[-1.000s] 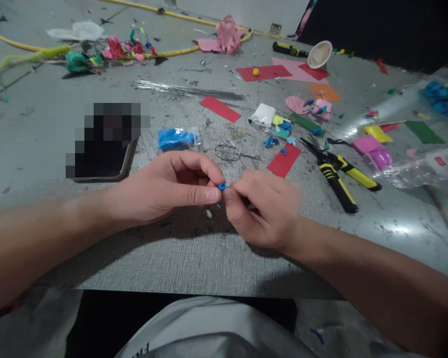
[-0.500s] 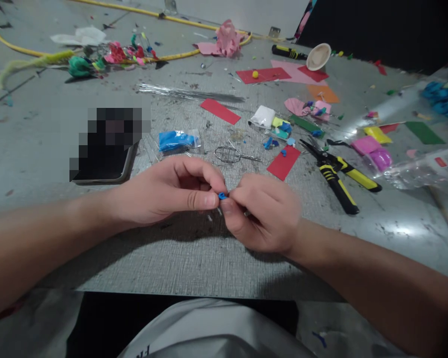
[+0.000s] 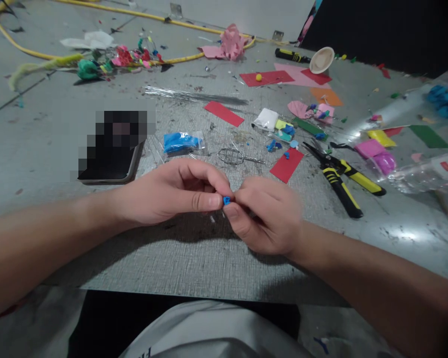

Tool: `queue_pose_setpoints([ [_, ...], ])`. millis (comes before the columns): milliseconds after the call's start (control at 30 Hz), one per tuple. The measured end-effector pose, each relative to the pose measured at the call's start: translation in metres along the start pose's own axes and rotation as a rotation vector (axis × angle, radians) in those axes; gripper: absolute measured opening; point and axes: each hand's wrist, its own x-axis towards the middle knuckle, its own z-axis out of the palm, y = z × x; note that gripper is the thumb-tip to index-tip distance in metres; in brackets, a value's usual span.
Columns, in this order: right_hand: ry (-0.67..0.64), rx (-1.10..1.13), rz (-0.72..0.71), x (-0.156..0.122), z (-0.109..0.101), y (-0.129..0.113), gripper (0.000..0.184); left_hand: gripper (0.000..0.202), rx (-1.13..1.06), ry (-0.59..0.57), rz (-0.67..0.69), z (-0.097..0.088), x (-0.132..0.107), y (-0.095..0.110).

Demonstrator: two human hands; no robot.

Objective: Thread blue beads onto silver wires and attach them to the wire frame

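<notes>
Low over the grey textured mat (image 3: 194,258), my left hand (image 3: 171,191) and my right hand (image 3: 267,214) meet fingertip to fingertip. Both pinch one tiny blue piece (image 3: 226,200), which shows between my left thumb and my right fingers. Each hand's fingers are curled shut. A thin wire seems to run down from the blue piece, though it is too fine to be sure of. Just beyond my hands lie a bent wire loop (image 3: 233,156) and a small clear bag of blue material (image 3: 181,141).
Yellow-handled pliers (image 3: 339,174) lie to the right, a phone (image 3: 112,159) to the left. Red paper strips (image 3: 286,165), a bundle of straight wires (image 3: 194,94), coloured paper scraps, plastic bags (image 3: 414,169) and a yellow hose (image 3: 142,15) are spread farther back.
Both hands stay pinched on the blue piece and have slid slightly lower and to the right in the picture. My right hand is a little blurred by motion.
</notes>
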Motion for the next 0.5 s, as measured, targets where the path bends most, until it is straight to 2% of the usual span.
queue_pose_setpoints([
  [500,0.008,0.027,0.012,-0.0004,-0.0004,0.0010,0.034,0.024,0.041,0.019,0.023,-0.0026,-0.0002,0.0011],
])
